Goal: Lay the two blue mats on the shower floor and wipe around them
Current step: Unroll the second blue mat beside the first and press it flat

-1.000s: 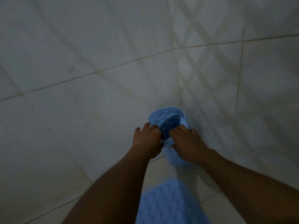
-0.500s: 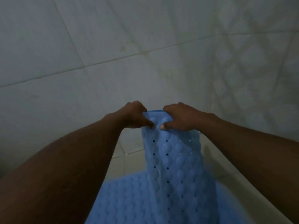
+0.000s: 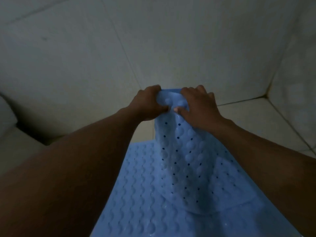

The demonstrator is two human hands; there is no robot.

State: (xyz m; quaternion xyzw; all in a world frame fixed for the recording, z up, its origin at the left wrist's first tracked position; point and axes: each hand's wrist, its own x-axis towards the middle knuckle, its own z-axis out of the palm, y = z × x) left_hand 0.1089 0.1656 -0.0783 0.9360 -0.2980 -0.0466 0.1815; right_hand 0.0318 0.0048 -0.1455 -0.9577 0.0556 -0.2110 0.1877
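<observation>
The raised blue mat [image 3: 181,151] is gripped mid-frame at its top by the left hand [image 3: 147,103] and right hand [image 3: 200,106], fingers curled tight on it, above the flat blue mat [image 3: 136,194].

A shower: pale wall tiles [image 3: 188,40], bath mat [image 3: 181,151]

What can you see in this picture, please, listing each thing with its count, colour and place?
held mat: one, blue, bumpy with small dark holes; centre, held up by its top edge, lower end draped on the other mat.
flat mat: one, blue, bumpy; bottom centre, spread on the floor.
wall tiles: several, pale grey; upper half.
floor tiles: several, pale; right of the mats.
left hand: one; fingers grip the held mat's top edge, left side.
right hand: one; fingers grip the same edge, right side.
</observation>
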